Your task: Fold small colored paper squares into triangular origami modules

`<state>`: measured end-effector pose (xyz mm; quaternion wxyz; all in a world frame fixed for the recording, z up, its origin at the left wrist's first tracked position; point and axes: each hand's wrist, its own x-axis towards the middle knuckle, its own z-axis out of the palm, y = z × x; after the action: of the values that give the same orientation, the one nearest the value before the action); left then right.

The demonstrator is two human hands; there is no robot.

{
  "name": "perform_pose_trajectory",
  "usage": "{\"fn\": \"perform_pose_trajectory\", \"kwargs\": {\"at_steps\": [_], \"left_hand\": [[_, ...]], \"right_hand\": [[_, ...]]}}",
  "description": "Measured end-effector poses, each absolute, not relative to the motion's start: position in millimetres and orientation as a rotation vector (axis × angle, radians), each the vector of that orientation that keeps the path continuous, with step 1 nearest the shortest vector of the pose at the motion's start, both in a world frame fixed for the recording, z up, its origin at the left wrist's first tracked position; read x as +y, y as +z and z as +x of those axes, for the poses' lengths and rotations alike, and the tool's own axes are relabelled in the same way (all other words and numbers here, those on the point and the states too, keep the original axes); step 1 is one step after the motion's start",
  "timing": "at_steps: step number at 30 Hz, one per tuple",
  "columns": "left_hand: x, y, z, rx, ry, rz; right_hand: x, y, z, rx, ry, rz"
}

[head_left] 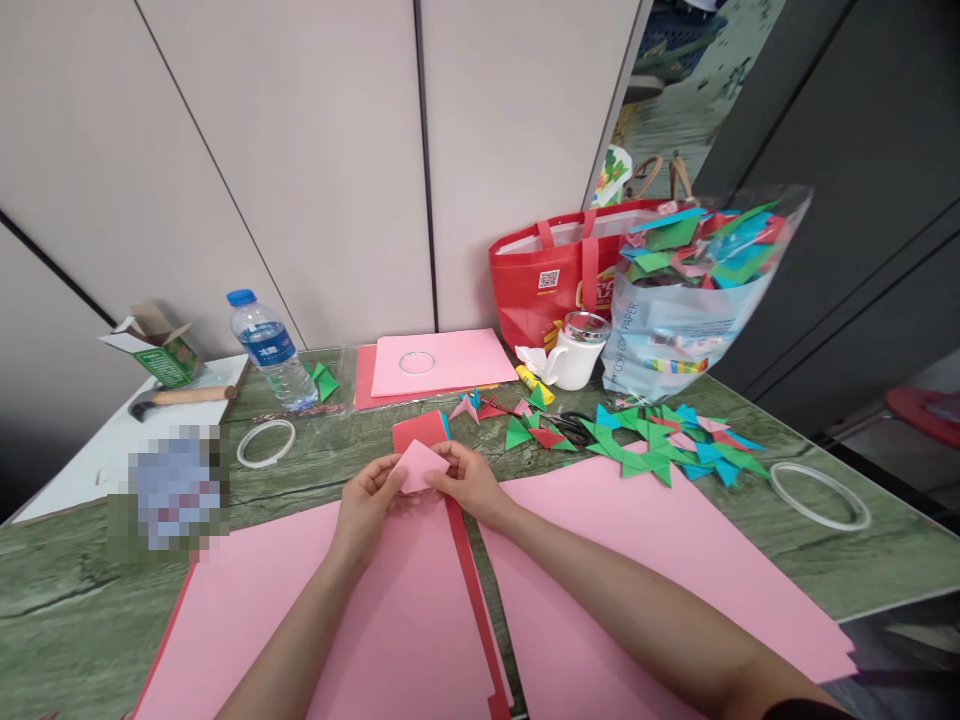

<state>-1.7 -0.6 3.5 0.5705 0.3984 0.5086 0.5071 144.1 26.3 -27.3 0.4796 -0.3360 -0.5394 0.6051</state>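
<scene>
A small pink square of paper (421, 466) is held up between both hands, one corner pointing away from me. My left hand (372, 496) pinches its left edge between thumb and fingers. On the opposite edge, my right hand (469, 482) grips it the same way. Just behind them lies a small stack of red paper (417, 430) with a blue edge showing. Beneath my forearms are large pink sheets (300, 590) over red ones on the left, and another pink stack (645, 560) on the right.
Folded paper pieces (637, 455), black-handled scissors (574, 428) and a yellow glue stick (535, 384) lie beyond my right hand. Behind stand a white mug (577, 355), a red bag (525, 290) and a plastic bag of folded paper (675, 330). A water bottle (270, 350) and hammer (184, 397) are leftward.
</scene>
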Motion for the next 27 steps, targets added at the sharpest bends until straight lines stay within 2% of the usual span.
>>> {"fn": "perform_pose_trajectory", "kwargs": {"at_steps": [13,27], "left_hand": [[-4.2,9.6,2.2,1.316,1.328,1.107],[-3.2,2.2,0.6,1.480,1.316,1.370]], "right_hand": [[26.2,-26.5,143.6,-1.237,1.473,-0.831],[23.9,-29.4,143.7,-1.366,1.254,-0.885]]}}
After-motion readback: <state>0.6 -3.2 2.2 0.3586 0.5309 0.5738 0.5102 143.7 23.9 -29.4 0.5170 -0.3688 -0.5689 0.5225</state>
